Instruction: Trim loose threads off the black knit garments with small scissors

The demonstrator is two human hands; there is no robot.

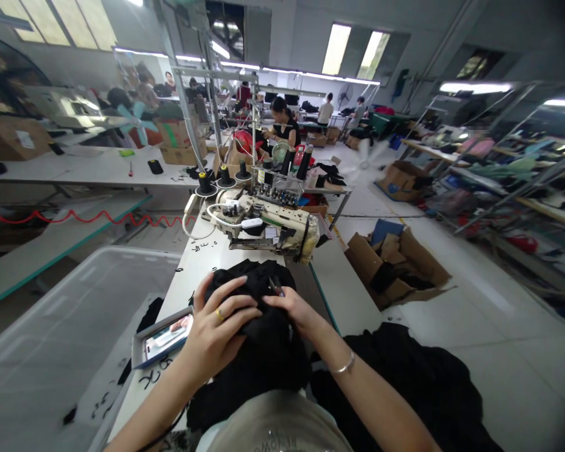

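Observation:
A bundle of black fabric (258, 326) lies on the white sewing table (193, 270) right in front of me. My left hand (216, 329), with a gold ring, presses down on the fabric with its fingers spread over the top. My right hand (294, 309), a bracelet on its wrist, grips the fabric and also holds small thread snips (277, 287) whose tips point away from me. A cream industrial sewing machine (263, 223) stands just beyond the bundle.
A phone in a grey tray (162, 339) lies left of my left hand. A large clear plastic bin (61, 333) stands at the left. More black fabric (419, 383) is heaped at the lower right, an open cardboard box (395, 263) on the floor. Other people work at tables behind.

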